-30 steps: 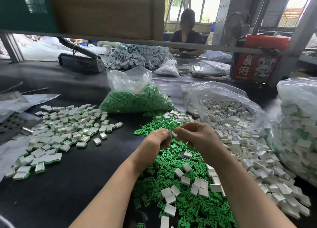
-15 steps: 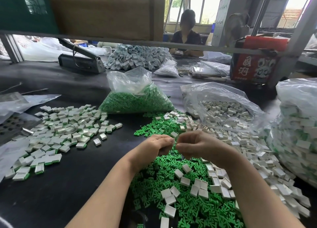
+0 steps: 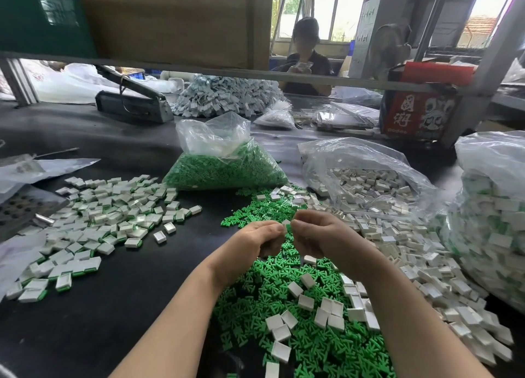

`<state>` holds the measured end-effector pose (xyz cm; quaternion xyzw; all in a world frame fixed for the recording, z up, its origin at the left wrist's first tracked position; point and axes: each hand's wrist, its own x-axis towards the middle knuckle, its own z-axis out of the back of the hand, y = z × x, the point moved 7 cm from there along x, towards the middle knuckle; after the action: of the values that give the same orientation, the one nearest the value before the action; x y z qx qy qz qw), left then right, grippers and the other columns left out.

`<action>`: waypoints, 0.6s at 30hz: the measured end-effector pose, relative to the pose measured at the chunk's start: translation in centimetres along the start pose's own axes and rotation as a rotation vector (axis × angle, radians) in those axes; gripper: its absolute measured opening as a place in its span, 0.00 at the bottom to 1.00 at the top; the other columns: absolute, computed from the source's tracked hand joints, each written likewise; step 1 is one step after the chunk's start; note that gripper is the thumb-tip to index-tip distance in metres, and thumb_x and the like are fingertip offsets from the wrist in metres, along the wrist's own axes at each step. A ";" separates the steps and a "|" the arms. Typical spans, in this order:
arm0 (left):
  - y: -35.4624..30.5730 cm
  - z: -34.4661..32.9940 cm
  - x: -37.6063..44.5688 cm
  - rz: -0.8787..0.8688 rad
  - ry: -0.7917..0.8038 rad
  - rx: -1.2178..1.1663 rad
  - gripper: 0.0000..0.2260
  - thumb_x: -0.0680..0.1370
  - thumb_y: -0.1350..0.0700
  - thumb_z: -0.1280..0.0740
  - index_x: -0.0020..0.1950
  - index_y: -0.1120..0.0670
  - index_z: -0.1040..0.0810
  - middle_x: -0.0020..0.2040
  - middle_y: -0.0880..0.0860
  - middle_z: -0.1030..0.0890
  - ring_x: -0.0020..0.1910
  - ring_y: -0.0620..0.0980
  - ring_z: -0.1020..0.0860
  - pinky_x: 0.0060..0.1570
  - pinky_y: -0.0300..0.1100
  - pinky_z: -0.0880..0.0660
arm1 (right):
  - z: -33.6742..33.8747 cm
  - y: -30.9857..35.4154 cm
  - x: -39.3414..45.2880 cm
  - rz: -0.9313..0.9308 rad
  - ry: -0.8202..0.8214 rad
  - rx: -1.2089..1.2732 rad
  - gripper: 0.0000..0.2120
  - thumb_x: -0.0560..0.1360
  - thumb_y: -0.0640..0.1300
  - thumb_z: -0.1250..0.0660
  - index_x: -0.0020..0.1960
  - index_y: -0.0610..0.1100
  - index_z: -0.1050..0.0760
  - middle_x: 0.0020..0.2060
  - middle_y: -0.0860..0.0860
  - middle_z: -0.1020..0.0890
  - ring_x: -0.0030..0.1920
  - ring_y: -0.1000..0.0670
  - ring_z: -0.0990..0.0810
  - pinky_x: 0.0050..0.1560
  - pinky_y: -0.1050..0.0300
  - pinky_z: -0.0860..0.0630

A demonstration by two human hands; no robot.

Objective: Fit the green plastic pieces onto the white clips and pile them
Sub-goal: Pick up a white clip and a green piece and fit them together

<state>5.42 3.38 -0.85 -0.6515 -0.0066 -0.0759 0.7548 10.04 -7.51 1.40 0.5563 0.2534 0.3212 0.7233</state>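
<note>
Your left hand [image 3: 257, 242] and right hand [image 3: 321, 237] met knuckle to knuckle above the loose heap of green pieces [image 3: 287, 301] on the black table [image 3: 85, 321], both with fingers curled inward. Between the fingertips a small white clip [image 3: 286, 222] showed, pinched from both sides, with a sliver of green just under it; how far the two parts were seated together could not be told. White clips [image 3: 403, 252] lay scattered over the green heap and spread to your right, spilling from an open clear bag of clips [image 3: 366, 178]. Behind the heap stood a clear bag of green pieces [image 3: 224, 164]. To your left the finished pile [image 3: 108, 215] of white clips with green edges lay well apart from your hands. At the far right sat a full bag of finished parts [image 3: 494, 215]. Across the table another person [image 3: 305, 56] was seated, holding something small in both hands.
</note>
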 end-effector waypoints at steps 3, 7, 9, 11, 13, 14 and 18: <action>0.1 0.0 0.0 0.003 0.010 -0.006 0.13 0.79 0.51 0.43 0.36 0.53 0.35 0.31 0.47 0.35 0.32 0.47 0.38 0.36 0.41 0.39 | 0.0 0.1 -0.1 0.003 0.007 -0.020 0.09 0.81 0.40 0.39 0.42 0.40 0.30 0.28 0.50 0.27 0.27 0.54 0.34 0.29 0.64 0.38; 0.6 0.1 0.2 0.012 0.017 0.010 0.13 0.79 0.50 0.43 0.35 0.52 0.34 0.30 0.46 0.34 0.31 0.46 0.38 0.35 0.39 0.39 | 0.1 0.0 -0.2 -0.007 0.019 -0.042 0.08 0.81 0.40 0.39 0.45 0.38 0.29 0.28 0.49 0.28 0.27 0.54 0.34 0.30 0.65 0.36; 1.0 0.2 0.3 0.027 0.018 0.031 0.14 0.79 0.48 0.42 0.35 0.51 0.32 0.31 0.46 0.34 0.32 0.45 0.37 0.35 0.38 0.38 | 0.1 -0.2 -0.2 -0.032 0.020 -0.055 0.08 0.82 0.40 0.39 0.45 0.37 0.28 0.29 0.48 0.26 0.27 0.54 0.33 0.29 0.64 0.36; 1.3 0.2 0.3 0.043 0.026 0.069 0.15 0.80 0.46 0.41 0.35 0.49 0.29 0.31 0.46 0.33 0.32 0.45 0.36 0.36 0.35 0.37 | 0.2 -0.4 -0.2 -0.055 0.007 -0.091 0.08 0.82 0.40 0.39 0.46 0.38 0.27 0.29 0.48 0.25 0.26 0.55 0.31 0.29 0.64 0.35; 1.5 0.2 0.3 0.051 0.033 0.116 0.16 0.80 0.44 0.40 0.34 0.47 0.25 0.30 0.44 0.32 0.31 0.43 0.35 0.36 0.32 0.36 | 0.6 -0.4 -0.1 -0.059 -0.036 -0.168 0.08 0.81 0.41 0.37 0.45 0.39 0.25 0.28 0.49 0.24 0.26 0.56 0.30 0.29 0.66 0.34; 1.6 0.3 0.3 0.058 0.029 0.144 0.17 0.80 0.44 0.39 0.34 0.47 0.22 0.30 0.44 0.31 0.31 0.42 0.34 0.36 0.33 0.35 | 1.0 -0.4 -0.1 -0.057 -0.069 -0.232 0.08 0.80 0.42 0.36 0.45 0.40 0.23 0.28 0.50 0.23 0.27 0.56 0.28 0.29 0.66 0.32; 1.9 0.3 0.4 0.075 0.031 0.292 0.18 0.79 0.40 0.38 0.36 0.46 0.19 0.32 0.52 0.32 0.33 0.49 0.34 0.37 0.43 0.36 | 2.0 -0.4 0.0 -0.048 -0.148 -0.442 0.04 0.76 0.45 0.30 0.44 0.46 0.18 0.33 0.52 0.17 0.33 0.57 0.22 0.38 0.61 0.23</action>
<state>6.05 3.87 -2.61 -0.5334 0.0185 -0.0560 0.8438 11.56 -8.83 1.49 0.4004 0.1366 0.3098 0.8515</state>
